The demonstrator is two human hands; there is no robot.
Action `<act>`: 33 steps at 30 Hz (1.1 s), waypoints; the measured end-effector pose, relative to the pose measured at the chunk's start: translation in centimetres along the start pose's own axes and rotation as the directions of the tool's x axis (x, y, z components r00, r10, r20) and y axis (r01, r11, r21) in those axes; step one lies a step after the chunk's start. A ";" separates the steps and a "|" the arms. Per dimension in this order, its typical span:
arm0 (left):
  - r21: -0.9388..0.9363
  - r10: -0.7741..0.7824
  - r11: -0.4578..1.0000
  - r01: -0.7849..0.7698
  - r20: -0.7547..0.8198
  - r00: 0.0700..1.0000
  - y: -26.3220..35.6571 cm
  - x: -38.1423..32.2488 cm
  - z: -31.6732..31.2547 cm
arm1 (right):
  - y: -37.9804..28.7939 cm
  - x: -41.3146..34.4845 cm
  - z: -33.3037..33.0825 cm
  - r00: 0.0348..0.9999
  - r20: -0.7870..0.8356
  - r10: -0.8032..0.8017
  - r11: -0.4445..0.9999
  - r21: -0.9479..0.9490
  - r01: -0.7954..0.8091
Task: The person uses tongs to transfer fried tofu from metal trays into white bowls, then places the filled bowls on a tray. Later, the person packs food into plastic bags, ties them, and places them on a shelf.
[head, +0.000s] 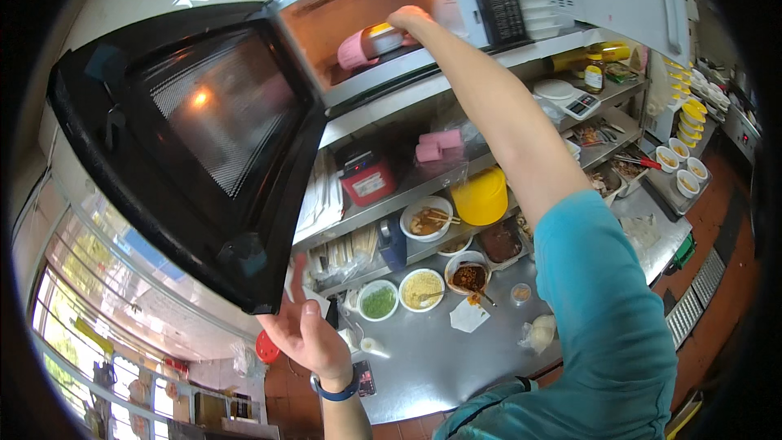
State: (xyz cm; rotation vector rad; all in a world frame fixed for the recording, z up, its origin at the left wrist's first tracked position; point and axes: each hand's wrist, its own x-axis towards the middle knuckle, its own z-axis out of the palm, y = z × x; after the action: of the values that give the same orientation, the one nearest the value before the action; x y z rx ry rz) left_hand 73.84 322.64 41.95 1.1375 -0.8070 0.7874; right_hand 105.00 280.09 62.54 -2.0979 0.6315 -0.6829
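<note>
My right hand [414,18] reaches into the lit cavity of a microwave oven [481,6] and grips a white container [385,43] with yellow at its top. A ribbed pink cup-like piece [350,52] lies against the container's left side; exactly how the two meet is unclear. Swung wide to the left is the oven's black door [244,113], with a mesh window. My left hand [311,336] is below the door's lower corner, palm up, fingers apart, holding nothing. The door hides part of that hand, and I cannot tell whether they touch.
Steel shelves under the oven bear pink rolls [438,144], a red box-shaped device [366,180] and a yellow tub [482,197]. On the steel counter [421,373] are bowls of chopped greens [377,302], yellow crumbs [421,289] and dark sauce [469,277]. A kitchen scale [571,98] stands right.
</note>
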 end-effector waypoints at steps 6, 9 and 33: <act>0.048 -0.333 0.941 0.335 -0.048 0.942 -1.5 -5.0 -2.1 | -1.0 0.0 0.2 0.991 0.090 0.103 0.916 0.379 -0.129; 0.001 -0.516 0.856 0.516 0.028 0.856 -3.3 -7.4 -2.6 | -0.7 -1.6 -1.1 0.995 0.097 0.013 0.817 0.573 -0.066; -0.247 -0.609 0.386 0.889 0.656 0.447 -6.8 -13.7 0.4 | 24.6 -54.3 -9.2 0.985 0.129 0.112 0.862 0.481 -0.161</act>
State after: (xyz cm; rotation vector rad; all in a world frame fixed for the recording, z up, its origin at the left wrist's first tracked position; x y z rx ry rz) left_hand 72.92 318.97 27.18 0.9819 -0.6876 -0.5881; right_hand 54.62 296.62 33.70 -1.5848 0.4848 -0.5834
